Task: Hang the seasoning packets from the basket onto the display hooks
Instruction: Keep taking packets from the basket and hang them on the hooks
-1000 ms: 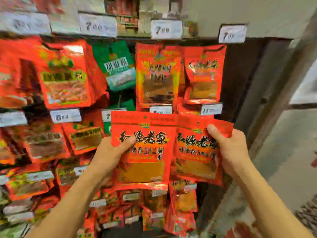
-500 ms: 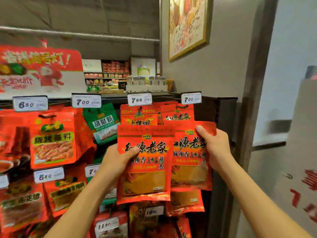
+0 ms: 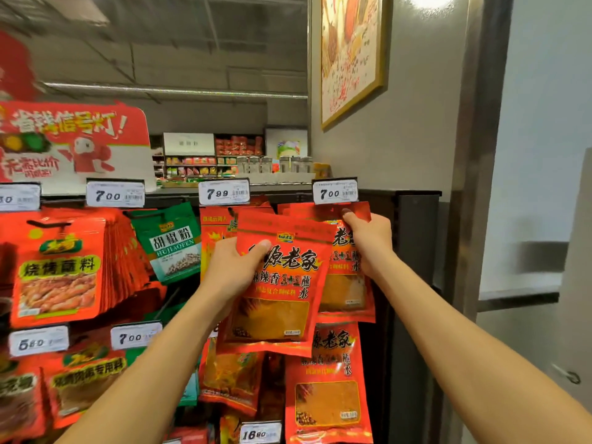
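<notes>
place: shop | signs: price tags (image 3: 223, 192), hanging seasoning packets (image 3: 57, 270), promo sign (image 3: 73, 142), stocked shelves (image 3: 205, 161)

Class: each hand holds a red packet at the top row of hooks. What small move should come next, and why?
Probably the right hand should push its packet onto the hook under the 7.00 tag: the packet's top is already raised to that tag, while the left hand holds its packet lower.

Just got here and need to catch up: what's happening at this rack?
A person is restocking hanging seasoning packets. The left hand grips a red packet in front of the rack. The right hand lifts a second red packet toward the top-right hook, just under the 7.00 price tag. Neither packet is visibly hung yet.
</notes>
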Tool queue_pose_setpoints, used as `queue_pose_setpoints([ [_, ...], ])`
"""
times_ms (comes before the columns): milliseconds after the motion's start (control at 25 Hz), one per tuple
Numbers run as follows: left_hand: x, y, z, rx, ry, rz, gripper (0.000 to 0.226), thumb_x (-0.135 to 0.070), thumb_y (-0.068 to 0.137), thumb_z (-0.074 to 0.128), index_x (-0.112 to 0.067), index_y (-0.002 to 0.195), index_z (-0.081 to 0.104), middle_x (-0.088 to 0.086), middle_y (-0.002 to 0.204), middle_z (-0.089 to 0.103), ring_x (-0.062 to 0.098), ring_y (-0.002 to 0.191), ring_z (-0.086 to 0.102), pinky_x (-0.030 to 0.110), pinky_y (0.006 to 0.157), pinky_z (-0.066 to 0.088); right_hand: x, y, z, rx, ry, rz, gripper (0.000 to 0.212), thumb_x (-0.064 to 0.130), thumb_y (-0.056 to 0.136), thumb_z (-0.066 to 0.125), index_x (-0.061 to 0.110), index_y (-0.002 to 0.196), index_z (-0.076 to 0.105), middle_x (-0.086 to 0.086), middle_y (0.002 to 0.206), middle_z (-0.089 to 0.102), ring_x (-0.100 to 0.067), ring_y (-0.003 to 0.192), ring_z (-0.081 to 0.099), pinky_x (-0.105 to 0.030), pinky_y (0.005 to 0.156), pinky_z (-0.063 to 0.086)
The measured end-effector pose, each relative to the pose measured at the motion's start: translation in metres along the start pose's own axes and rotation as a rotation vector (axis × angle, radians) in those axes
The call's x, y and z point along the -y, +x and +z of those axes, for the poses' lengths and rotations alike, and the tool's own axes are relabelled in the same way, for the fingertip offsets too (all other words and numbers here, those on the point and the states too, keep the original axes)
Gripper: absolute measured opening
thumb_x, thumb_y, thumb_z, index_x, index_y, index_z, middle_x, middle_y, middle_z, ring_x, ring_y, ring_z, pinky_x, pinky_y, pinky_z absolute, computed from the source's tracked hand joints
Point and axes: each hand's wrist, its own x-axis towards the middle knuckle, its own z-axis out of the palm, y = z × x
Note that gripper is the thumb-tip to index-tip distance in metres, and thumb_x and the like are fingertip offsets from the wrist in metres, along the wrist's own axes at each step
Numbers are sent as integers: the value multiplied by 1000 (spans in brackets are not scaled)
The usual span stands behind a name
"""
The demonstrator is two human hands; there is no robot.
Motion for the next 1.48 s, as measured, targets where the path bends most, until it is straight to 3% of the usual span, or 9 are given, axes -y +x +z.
queue_pose_setpoints([
  [160,1,10,5,-17,44,19,14,-27,95,68,-17,86,72,-3,79,78,19,76,75,38,71,59,-5,9,5,-24,-5,-3,22,44,82,79,24,75,76,4,73,77,-17,69,76,-43,70,63],
  [280,0,16,5,-12,23,7,14,-28,95,67,-19,86,72,-8,77,78,11,70,75,27,59,56,-4,13,8,-53,-65,-16,25,44,81,80,20,74,75,11,64,74,-5,55,71,-27,55,52],
  [560,6,21,9,15,-11,-12,12,-31,96,66,-22,94,73,-9,81,79,10,71,75,25,58,55,-13,27,20,-72,-133,68,17,33,88,74,20,76,71,-2,83,74,-21,75,72,-35,67,58],
  [760,15,26,12,16,-59,-101,11,-34,95,67,-24,96,73,-6,84,79,15,74,76,36,70,57,-19,39,31,-89,-170,71,13,31,83,79,21,76,74,2,77,70,-15,67,66,-24,53,47],
  [1000,14,24,14,25,-64,-145,12,-34,94,67,-23,97,72,-4,83,79,16,73,76,36,69,57,-22,58,44,-111,-219,148,28,32,83,82,14,104,78,-6,98,72,-24,88,66,-32,81,52],
  [1120,13,24,11,12,-68,-158,15,-35,94,67,-21,96,72,-2,85,79,18,76,77,40,75,59,-27,58,44,-98,-155,181,30,36,84,80,14,105,75,-9,106,74,-28,97,70,-43,92,57],
  [1240,14,26,15,-11,-104,-188,20,-39,94,66,-19,97,71,-2,85,79,19,78,77,40,76,59,-27,45,29,-100,-120,110,24,39,88,73,21,104,70,-3,101,74,-24,89,73,-46,85,60],
  [1360,10,30,36,5,-102,-198,24,-40,94,66,-17,92,71,1,86,79,24,84,76,45,81,60,-30,19,0,-134,-79,-63,28,43,93,62,31,119,60,10,98,69,-9,84,73,-32,68,60],
  [1480,4,36,66,25,-125,-209,22,-36,95,66,-17,86,70,5,89,79,28,88,75,47,84,60,-37,4,-19,-14,60,-94,27,46,99,53,24,97,68,8,85,76,-7,78,74,-17,57,55],
])
